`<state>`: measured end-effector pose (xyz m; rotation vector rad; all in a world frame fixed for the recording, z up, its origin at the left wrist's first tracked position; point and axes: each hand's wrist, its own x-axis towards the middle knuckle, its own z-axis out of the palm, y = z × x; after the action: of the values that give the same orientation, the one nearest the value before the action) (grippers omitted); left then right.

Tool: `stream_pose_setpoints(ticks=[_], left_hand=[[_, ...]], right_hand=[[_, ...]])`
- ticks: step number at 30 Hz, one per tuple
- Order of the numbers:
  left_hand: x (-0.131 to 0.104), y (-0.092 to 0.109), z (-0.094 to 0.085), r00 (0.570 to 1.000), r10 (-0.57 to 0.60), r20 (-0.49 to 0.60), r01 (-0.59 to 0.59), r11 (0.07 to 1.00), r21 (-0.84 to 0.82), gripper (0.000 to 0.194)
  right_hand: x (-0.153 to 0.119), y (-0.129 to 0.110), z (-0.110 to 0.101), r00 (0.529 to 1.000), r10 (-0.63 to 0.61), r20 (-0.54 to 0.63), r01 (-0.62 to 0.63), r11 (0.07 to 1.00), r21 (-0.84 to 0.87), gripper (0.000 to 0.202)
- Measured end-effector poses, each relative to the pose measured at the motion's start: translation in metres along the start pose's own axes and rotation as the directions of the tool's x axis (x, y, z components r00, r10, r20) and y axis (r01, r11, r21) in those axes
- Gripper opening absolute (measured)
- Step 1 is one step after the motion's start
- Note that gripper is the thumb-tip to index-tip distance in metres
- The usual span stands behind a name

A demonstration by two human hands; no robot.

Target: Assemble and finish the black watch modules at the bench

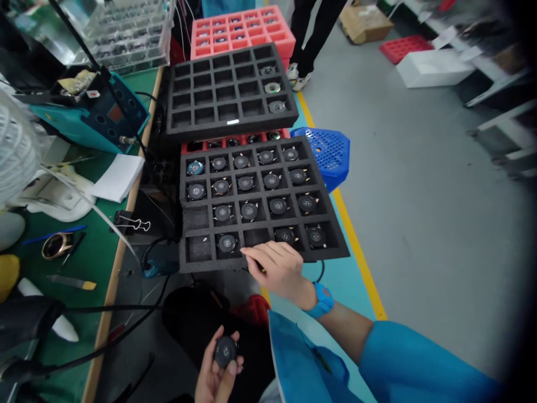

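My left hand (210, 372) is low in front of my lap, its fingers closed around a black round watch case (225, 351) with the sensor back facing up. My right hand (274, 266), with a blue band on the wrist, is over the near edge of a black foam tray (200, 264). Its fingers are curled together beside a front-row compartment, and what lies between them is mostly hidden. Most compartments of this tray hold similar watch cases, such as the watch case (227, 243) just left of my right hand. Two compartments at the near left hold no watch case.
Behind stands another black foam tray (232, 122) with three watch parts at its right, then red trays (285, 42). A blue perforated stool (335, 151) is at the right. The green workbench (90, 268) carries tools, papers and cables. Another person's legs (308, 33) are at the back.
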<state>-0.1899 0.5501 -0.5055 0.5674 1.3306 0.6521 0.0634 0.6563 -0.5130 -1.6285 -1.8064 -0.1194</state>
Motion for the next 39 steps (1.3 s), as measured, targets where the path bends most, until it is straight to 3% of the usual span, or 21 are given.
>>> stream_pose_setpoints(ticks=[3,8,17,26,31,35,39], left_hand=[[-0.007,0.001,0.000,1.000,-0.003,-0.007,0.003,1.000,-0.023,0.071],[-0.033,0.016,-0.001,0.998,0.031,0.046,-0.030,1.000,-0.008,0.067],[-0.070,0.020,-0.008,0.988,0.128,0.087,-0.124,0.991,-0.044,0.064],[-0.095,0.007,-0.026,0.980,0.191,0.051,-0.184,0.976,-0.114,0.065],[-0.104,0.003,-0.032,0.969,0.244,0.047,-0.235,0.960,-0.153,0.060],[-0.109,-0.003,-0.038,0.969,0.245,0.032,-0.237,0.958,-0.162,0.067],[-0.111,-0.015,-0.042,0.980,0.201,0.014,-0.192,0.955,-0.228,0.074]], right_hand=[[-0.002,-0.001,-0.007,1.000,0.000,0.010,0.000,0.998,0.064,0.016],[-0.022,-0.018,-0.021,0.998,0.012,-0.065,0.013,0.924,0.382,0.028],[-0.065,-0.085,-0.034,0.976,-0.157,0.152,-0.010,0.665,0.747,0.038],[-0.072,-0.117,-0.043,0.947,-0.247,0.207,-0.028,0.576,0.817,0.036],[-0.074,-0.129,-0.048,0.898,-0.351,0.266,-0.045,0.528,0.848,0.038],[-0.075,-0.138,-0.050,0.867,-0.396,0.304,-0.032,0.565,0.825,0.042],[-0.078,-0.145,-0.047,0.865,-0.399,0.305,0.004,0.612,0.791,0.045]])
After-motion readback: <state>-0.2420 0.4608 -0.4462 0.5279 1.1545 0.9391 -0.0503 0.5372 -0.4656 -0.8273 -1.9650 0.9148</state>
